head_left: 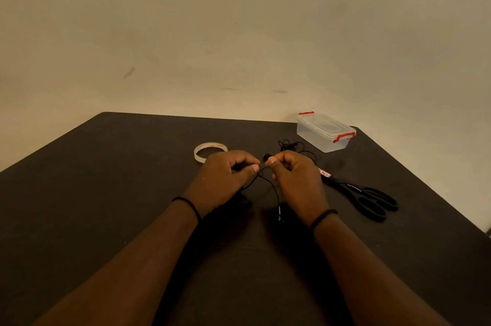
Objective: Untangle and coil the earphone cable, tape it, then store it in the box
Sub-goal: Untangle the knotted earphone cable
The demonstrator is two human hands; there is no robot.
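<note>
Black, thin earphone cable (268, 182), tangled, pinched by left hand (225, 176) and right hand (295, 179) fingers; scissors (356, 194) label unreadable.

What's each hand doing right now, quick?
Left hand: pinching the earphone cable at its fingertips.
Right hand: pinching the same cable close beside the left, tangle trailing behind it.

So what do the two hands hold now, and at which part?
Both the left hand and the right hand pinch the thin black earphone cable between thumb and fingertips, at a tangled stretch near one earbud.
</note>
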